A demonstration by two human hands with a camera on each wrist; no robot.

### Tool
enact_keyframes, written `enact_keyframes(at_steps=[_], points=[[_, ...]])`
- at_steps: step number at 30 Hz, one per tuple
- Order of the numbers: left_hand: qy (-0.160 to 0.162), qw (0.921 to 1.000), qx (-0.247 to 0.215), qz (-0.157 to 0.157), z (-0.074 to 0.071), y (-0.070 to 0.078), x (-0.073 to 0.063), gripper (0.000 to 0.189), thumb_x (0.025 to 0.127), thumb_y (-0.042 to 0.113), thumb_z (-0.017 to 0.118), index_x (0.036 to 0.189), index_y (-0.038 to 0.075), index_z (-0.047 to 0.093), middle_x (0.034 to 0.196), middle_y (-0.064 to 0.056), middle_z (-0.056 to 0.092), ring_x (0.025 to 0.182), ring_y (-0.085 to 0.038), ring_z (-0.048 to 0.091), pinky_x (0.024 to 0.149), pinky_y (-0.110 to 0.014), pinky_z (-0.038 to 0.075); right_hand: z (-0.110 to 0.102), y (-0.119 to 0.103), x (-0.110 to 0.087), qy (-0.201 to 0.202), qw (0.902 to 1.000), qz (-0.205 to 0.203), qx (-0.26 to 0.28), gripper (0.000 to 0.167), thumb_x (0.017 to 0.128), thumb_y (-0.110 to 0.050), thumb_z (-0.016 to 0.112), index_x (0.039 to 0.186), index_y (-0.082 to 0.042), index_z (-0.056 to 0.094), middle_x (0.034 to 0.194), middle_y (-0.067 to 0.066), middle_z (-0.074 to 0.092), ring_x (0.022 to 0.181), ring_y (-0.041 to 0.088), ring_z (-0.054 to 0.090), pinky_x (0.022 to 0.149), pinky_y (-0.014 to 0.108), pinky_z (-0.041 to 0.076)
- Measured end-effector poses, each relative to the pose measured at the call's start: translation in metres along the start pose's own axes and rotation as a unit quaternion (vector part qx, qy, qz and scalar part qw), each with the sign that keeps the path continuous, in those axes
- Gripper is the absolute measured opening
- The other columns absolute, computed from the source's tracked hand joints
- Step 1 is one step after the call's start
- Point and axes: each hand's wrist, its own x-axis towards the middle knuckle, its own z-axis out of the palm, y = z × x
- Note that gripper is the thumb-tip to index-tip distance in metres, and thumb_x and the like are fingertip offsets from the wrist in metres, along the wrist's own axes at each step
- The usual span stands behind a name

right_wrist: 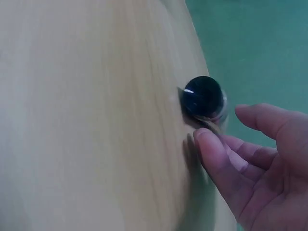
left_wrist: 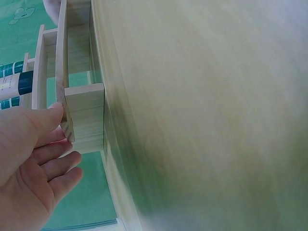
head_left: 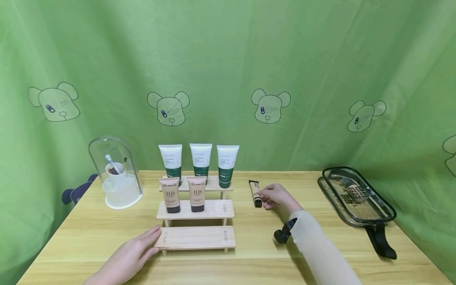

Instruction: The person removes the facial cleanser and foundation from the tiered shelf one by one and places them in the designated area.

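In the head view my left hand (head_left: 130, 251) is at the left end of a three-tier wooden display rack (head_left: 196, 237). The left wrist view shows the thumb and fingers of that hand gripping the end of the lowest board. On the middle tier stand two beige BB cream tubes (head_left: 171, 194), caps down. Three white-and-green tubes (head_left: 228, 160) stand on the top tier. My right hand (head_left: 278, 197) is beside a small beige tube with a black cap (head_left: 255, 194) lying on the table. In the right wrist view a fingertip touches the tube's side, with finger and thumb apart.
A white brush holder (head_left: 122, 190) under a clear dome stands at the back left. At the right lies a transparent, black-edged pouch (head_left: 360, 198) with a black strap. A green curtain (head_left: 221, 71) hangs behind the wooden table (head_left: 263, 257).
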Motion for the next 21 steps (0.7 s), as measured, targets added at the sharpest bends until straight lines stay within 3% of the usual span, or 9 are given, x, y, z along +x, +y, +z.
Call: enact_keyframes(at_steps=[8,13,17,21], points=[[0.001,1.0,0.001,0.002,0.0,0.0,0.0,0.044,0.09,0.019,0.059,0.126,-0.004,0.052,0.133,-0.019,0.047,0.117,-0.034,0.048,0.095,-0.048,0.041,-0.011,-0.025,-0.023,0.009,0.9976,-0.067,-0.015,0.038,0.093,-0.012,0.054,0.118,0.015,0.046,0.097,0.026,0.056,0.068,0.023,0.062,0.063,0.033,0.058],[0.0,1.0,0.002,0.004,0.0,0.0,0.0,0.044,0.09,0.019,0.059,0.126,-0.005,0.052,0.133,-0.019,0.047,0.116,-0.034,0.048,0.095,-0.048,0.041,-0.015,-0.043,-0.039,-0.004,0.9922,-0.123,-0.018,0.04,0.093,-0.015,0.054,0.121,0.014,0.046,0.097,0.022,0.058,0.077,0.029,0.063,0.07,0.041,0.057],[-0.002,1.0,0.0,0.002,0.0,0.001,0.0,0.044,0.09,0.02,0.059,0.126,-0.005,0.052,0.133,-0.019,0.046,0.117,-0.034,0.048,0.095,-0.048,0.041,-0.011,-0.058,-0.052,-0.015,0.9858,-0.166,-0.018,0.039,0.092,-0.015,0.056,0.119,0.012,0.048,0.096,0.017,0.06,0.081,0.032,0.062,0.071,0.043,0.056],[0.001,1.0,0.0,0.003,0.0,0.0,0.0,0.044,0.09,0.019,0.059,0.126,-0.004,0.052,0.133,-0.019,0.047,0.116,-0.034,0.048,0.095,-0.048,0.041,-0.001,-0.075,-0.068,-0.023,0.9789,-0.202,-0.023,0.038,0.091,-0.015,0.059,0.118,0.01,0.051,0.099,0.021,0.059,0.078,0.027,0.062,0.071,0.045,0.056]])
